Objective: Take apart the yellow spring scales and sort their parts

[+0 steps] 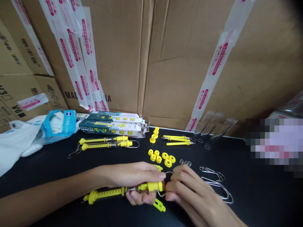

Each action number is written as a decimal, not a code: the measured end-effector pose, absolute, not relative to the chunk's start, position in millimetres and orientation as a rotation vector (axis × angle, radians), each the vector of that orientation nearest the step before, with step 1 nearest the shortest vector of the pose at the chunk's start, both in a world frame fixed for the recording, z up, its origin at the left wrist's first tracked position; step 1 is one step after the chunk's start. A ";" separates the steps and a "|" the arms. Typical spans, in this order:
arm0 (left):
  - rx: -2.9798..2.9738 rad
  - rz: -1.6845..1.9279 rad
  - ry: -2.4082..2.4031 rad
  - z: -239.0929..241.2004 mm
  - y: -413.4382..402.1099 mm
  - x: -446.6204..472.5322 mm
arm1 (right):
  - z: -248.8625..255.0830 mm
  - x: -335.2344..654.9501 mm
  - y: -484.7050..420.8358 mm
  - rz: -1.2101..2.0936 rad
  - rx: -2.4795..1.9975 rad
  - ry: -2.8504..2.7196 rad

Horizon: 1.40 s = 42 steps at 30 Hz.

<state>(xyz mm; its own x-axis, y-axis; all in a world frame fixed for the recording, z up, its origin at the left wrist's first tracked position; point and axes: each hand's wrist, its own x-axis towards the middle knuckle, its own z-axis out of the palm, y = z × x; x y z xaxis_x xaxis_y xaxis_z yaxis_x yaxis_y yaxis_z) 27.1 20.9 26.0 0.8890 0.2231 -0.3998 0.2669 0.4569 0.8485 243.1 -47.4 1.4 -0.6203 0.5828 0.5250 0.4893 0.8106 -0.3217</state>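
1. A matte black surface runs up to a wall of taped brown cardboard boxes.
2. A soft white plastic bag slumps far left. Printed cartons lie beside it, with two finished scales in front.
3. Small glossy yellow rings cluster mid-surface. Bent wire loops lie to the right, and clear tubes lean against the boxes.
4. The spring scale, a slim yellow ribbed tube with a wider cap, lies level just above the near edge.
5. The left hand is clasped around its cap end.
6. The right hand pinches the thin wire hook at that cap.
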 end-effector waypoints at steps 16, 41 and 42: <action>1.038 -0.089 0.455 28.0 21.8 23.8 | 10.3 243.2 -51.2 0.143 -0.818 -2.431; 1.122 -0.008 0.690 30.0 9.2 30.2 | 13.8 238.4 -47.8 0.592 -0.833 -2.365; 1.117 -0.018 0.692 30.9 9.1 30.1 | 14.6 239.7 -47.1 0.614 -0.820 -2.372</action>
<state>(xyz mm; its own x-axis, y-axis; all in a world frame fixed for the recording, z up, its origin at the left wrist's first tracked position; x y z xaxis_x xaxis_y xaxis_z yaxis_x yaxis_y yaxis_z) 30.1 9.1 30.9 0.7931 0.3208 -0.5177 0.3472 0.4603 0.8171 239.7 -47.1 14.6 -0.6622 0.6642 0.3469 0.4123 0.7095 -0.5716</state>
